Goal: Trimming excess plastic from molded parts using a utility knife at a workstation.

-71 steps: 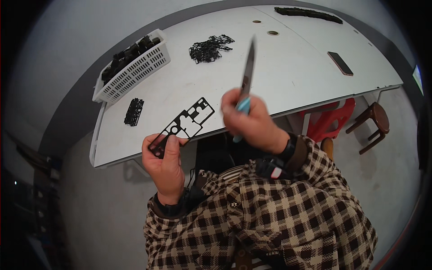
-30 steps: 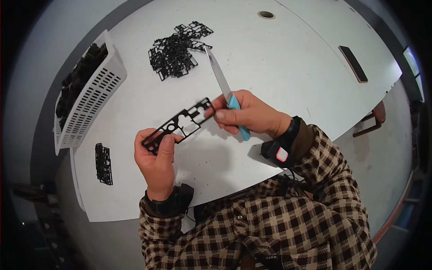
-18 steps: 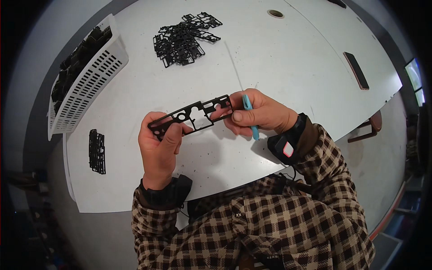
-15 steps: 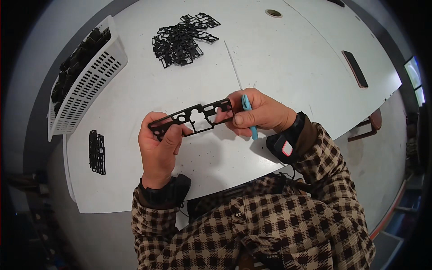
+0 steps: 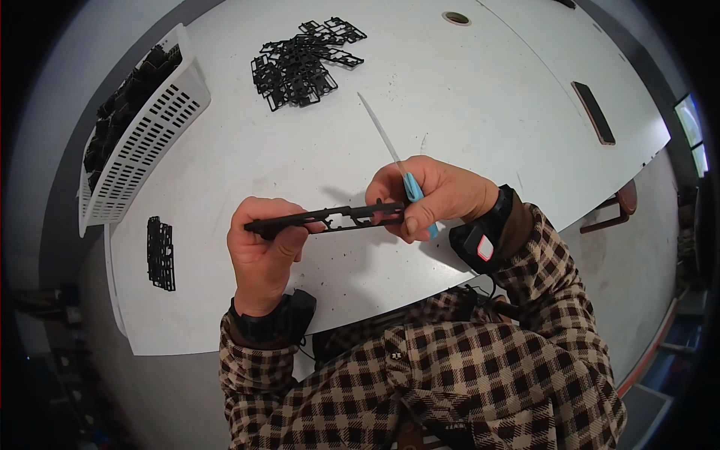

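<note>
Two hands are gripping one long black plastic frame above the near part of the white table, holding it level and nearly edge-on to the camera. The left hand is closing its fingers and thumb around the frame's left end, the knuckles curling under it. The right hand is pinching the frame's right end between thumb and fingertips, and in the same grip it is clasping a blue-handled knife whose pale blade is pointing away toward the far side of the table. Both wrists are wearing dark bands, and the sleeves are brown-and-cream check.

Far across the table, a loose heap of black plastic frames is lying left of the blade's tip. At the far left, a white slotted basket is sitting tilted over the table edge with dark parts filling it. Near it, close to the left edge, a small stack of black pieces is resting flat. Well to the right, a dark flat phone-like slab is lying near the table's right edge.
</note>
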`<state>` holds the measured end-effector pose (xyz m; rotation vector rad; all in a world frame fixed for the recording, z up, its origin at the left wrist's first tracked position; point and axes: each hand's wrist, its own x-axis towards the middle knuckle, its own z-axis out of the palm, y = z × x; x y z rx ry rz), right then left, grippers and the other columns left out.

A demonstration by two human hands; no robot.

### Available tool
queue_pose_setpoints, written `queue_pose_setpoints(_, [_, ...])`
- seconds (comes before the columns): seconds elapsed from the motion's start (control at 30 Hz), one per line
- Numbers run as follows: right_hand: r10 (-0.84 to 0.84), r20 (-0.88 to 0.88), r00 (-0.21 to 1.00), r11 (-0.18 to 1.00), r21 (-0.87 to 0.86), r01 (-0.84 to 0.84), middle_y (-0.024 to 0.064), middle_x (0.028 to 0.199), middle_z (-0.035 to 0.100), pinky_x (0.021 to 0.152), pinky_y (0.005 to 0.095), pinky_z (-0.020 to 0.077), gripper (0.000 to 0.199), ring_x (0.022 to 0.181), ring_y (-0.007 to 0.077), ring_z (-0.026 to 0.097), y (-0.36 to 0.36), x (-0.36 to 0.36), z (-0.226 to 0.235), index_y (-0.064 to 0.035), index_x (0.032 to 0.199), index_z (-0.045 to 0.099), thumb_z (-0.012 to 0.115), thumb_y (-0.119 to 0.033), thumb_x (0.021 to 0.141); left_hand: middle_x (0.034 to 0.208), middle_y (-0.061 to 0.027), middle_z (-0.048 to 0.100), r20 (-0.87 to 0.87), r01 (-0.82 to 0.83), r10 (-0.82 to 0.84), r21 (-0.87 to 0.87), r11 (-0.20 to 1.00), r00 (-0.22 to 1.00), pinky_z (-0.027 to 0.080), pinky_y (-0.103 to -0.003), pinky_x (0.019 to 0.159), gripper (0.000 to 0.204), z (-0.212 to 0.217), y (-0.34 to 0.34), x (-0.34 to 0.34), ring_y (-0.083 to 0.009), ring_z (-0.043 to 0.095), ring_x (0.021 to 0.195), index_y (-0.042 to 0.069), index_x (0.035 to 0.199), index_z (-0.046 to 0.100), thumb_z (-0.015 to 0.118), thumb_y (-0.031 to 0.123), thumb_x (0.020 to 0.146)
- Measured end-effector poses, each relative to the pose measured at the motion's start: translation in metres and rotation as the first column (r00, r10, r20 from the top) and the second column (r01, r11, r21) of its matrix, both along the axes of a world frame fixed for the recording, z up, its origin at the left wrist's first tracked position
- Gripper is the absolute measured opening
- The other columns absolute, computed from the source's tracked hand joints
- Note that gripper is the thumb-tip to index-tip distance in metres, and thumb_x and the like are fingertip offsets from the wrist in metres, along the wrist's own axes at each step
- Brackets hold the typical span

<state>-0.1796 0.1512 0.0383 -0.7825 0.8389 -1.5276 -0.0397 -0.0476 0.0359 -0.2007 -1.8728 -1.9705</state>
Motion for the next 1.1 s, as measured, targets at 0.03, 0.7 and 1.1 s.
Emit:
queue_pose_setpoints(0.03, [0.007, -0.005, 1.000, 1.000, -0.004, -0.007, 0.0070, 0.069, 0.056, 0.047, 0.0215, 0.0393, 0.033, 0.054, 0.0111, 0.051, 0.000, 0.000, 0.000, 0.0017, 0.093, 0.053, 0.073, -0.010, 0.069, 0.078, -0.0107, 0.060, -0.015, 0.014, -0.014, -0.005, 1.000, 1.000, 0.036, -0.017, 0.045, 0.022, 0.000, 0.000, 0.000, -0.0074, 0.048, 0.055, 0.004, 0.091, 0.046, 0.064, 0.013, 0.081])
queue_pose_setpoints(0.7, [-0.220, -0.118, 0.968, 0.974, -0.088, 0.210, 0.0096, 0.067, 0.056, 0.049, 0.0227, 0.0425, 0.020, 0.053, 0.0137, 0.055, -0.004, -0.001, -0.004, -0.0025, 0.081, 0.048, 0.067, -0.005, 0.074, 0.083, -0.0151, 0.058, -0.086, -0.056, 0.048, -0.102, 0.993, 0.995, 0.041, -0.021, 0.047, 0.014, 0.000, 0.001, 0.001, -0.0113, 0.050, 0.054, 0.001, 0.088, 0.046, 0.058, 0.001, 0.080])
queue_pose_setpoints(1.1, [-0.387, -0.073, 0.919, 0.922, -0.024, 0.387, 0.0100, 0.070, 0.058, 0.049, 0.0223, 0.0446, 0.015, 0.055, 0.0143, 0.058, -0.009, -0.003, -0.006, -0.0035, 0.083, 0.048, 0.062, -0.002, 0.078, 0.088, -0.0112, 0.058, 0.100, -0.105, 0.112, -0.069, 0.992, 0.989, 0.046, -0.025, 0.065, 0.016, 0.004, 0.006, 0.004, -0.0132, 0.054, 0.068, -0.001, 0.092, 0.047, 0.057, -0.002, 0.080])
